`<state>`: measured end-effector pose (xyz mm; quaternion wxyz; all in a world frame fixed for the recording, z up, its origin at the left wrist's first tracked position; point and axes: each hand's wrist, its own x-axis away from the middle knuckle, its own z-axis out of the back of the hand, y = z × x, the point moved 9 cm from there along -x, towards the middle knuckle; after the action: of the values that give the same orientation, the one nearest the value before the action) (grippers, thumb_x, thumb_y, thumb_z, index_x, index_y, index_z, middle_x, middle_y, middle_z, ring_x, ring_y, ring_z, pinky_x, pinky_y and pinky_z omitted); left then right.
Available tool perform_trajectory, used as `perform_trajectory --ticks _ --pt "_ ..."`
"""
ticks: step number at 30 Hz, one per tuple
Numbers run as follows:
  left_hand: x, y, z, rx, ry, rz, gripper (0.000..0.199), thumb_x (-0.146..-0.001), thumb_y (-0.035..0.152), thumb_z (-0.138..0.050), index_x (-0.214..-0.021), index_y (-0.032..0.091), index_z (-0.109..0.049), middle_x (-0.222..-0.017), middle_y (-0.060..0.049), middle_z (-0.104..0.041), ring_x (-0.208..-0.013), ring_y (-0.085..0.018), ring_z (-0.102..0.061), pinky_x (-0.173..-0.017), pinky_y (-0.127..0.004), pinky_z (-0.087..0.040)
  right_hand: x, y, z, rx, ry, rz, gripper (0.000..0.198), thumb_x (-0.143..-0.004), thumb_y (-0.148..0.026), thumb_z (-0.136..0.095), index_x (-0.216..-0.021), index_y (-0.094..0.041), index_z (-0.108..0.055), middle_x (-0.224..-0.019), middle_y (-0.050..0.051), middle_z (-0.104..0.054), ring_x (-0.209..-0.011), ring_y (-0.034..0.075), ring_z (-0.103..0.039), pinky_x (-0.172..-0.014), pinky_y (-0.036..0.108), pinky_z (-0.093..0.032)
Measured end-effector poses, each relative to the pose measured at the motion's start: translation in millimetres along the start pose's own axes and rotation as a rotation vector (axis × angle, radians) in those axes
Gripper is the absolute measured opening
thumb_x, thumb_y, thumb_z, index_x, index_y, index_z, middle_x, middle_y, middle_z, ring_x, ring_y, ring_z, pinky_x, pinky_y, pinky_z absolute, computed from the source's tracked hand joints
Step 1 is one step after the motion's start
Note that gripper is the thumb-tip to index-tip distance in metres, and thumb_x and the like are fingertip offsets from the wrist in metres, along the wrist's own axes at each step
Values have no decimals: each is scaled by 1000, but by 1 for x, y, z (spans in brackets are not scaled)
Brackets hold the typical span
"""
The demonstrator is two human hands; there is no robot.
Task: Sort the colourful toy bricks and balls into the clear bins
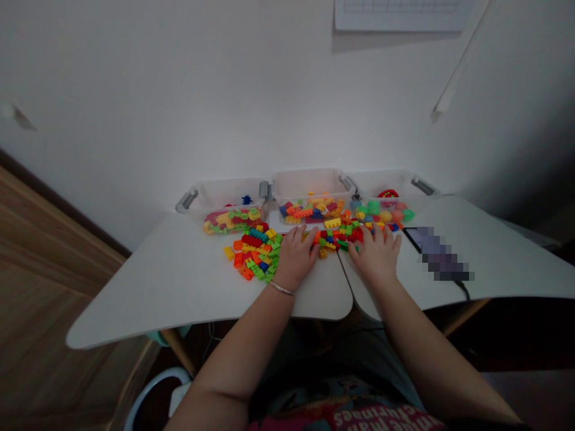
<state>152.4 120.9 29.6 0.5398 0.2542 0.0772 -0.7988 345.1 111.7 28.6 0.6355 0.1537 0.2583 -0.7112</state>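
Colourful plastic building bricks [257, 250] lie in a loose heap across the white tabletop, mostly to the left of and between my hands. My left hand [295, 256] rests palm down at the heap's right edge, fingers apart, with an orange brick [317, 237] close to its fingertips. Over the bricks further right is my right hand [378, 254], its fingers spread. Red bricks [356, 235] sit beside its thumb and index finger, and a green brick [343, 245] lies just left of the thumb. My palms hide some bricks.
Three clear bins stand along the wall: the left bin [215, 194] and middle bin [309, 179] contain bricks, the right bin [395, 182] round coloured pieces. A phone-like device [442, 254] with a cable lies right. Two white tables [188, 287] meet at a seam.
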Motion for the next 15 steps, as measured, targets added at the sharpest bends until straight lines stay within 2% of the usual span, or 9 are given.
perform_trajectory --ticks 3,5,7,10,12,15 --pt "2 4 -3 -14 -14 -55 44 -93 34 -50 -136 28 -53 -144 -11 -49 -135 -28 -39 -111 -46 -35 2 37 -13 34 -100 -206 65 -90 -54 -44 -140 -13 -47 -150 23 -36 -138 45 -28 -102 69 -26" --pt "2 5 -6 -22 -26 -75 44 -92 33 -51 -135 28 -54 -141 -10 -51 -133 -28 -40 -111 -46 -35 1 47 -24 -19 -186 -276 70 -89 -56 -44 -144 -13 -42 -149 24 -38 -135 45 -34 -99 64 -33" --pt "3 5 -6 -28 -31 -71 45 -91 31 -51 -135 26 -53 -137 -10 -54 -130 -28 -43 -110 -45 -37 0 44 -28 -77 -206 -277 69 -88 -52 -47 -143 -12 -41 -143 24 -44 -128 42 -42 -97 56 -39" --pt "2 4 -6 -29 -35 -45 44 -90 30 -51 -134 22 -53 -135 -11 -55 -125 -27 -47 -108 -44 -38 -2 33 -27 -101 -193 -248 60 -86 -45 -52 -135 -11 -48 -129 22 -55 -119 37 -50 -94 49 -42" --pt "1 3 -5 -30 -36 -27 45 -89 30 -53 -133 19 -53 -136 -13 -54 -124 -28 -48 -107 -44 -39 -1 29 -28 -90 -212 -266 54 -86 -44 -53 -129 -11 -52 -124 21 -58 -116 36 -51 -91 48 -43" --pt "1 6 -2 -40 -16 -51 50 -87 30 -56 -136 21 -51 -139 -13 -52 -127 -29 -47 -108 -47 -37 -1 24 -29 -78 -232 -276 53 -87 -46 -51 -130 -15 -52 -127 19 -56 -118 36 -49 -90 48 -43"
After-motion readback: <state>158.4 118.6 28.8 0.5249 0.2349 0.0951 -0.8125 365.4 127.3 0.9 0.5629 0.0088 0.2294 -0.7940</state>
